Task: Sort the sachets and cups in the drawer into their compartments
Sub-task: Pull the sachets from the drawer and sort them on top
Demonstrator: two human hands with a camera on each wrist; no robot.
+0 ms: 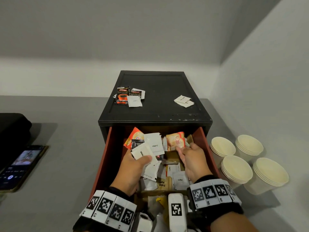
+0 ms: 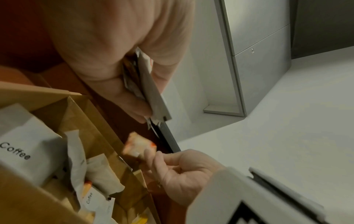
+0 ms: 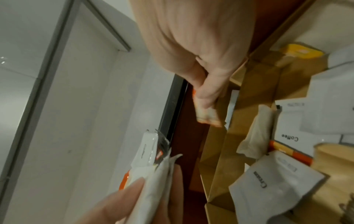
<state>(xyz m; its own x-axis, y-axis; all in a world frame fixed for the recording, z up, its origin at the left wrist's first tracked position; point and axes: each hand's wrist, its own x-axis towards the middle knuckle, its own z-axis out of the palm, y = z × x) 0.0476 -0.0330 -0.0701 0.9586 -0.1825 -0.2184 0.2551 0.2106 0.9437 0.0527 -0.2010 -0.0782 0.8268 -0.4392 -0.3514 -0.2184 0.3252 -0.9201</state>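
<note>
The red-sided drawer point(image 1: 107, 158) is pulled out of a black box point(image 1: 155, 104) and holds cardboard dividers and loose sachets. My left hand point(image 1: 138, 162) grips a fanned bunch of sachets point(image 1: 147, 146), white, black and orange; the bunch point(image 2: 149, 84) shows edge-on in the left wrist view and again point(image 3: 151, 159) in the right wrist view. My right hand point(image 1: 185, 154) pinches an orange-and-white sachet point(image 1: 176, 140) above the drawer's back right, the same sachet point(image 2: 137, 145) point(image 3: 207, 116) seen from both wrists. White "Coffee" sachets point(image 1: 179, 180) lie below in the compartments.
Four stacks of cream paper cups point(image 1: 237, 169) stand on the grey counter right of the drawer, near the wall. Loose sachets point(image 1: 128, 96) and two white ones point(image 1: 184, 100) lie on the box top. A lit phone point(image 1: 21, 166) lies at the left.
</note>
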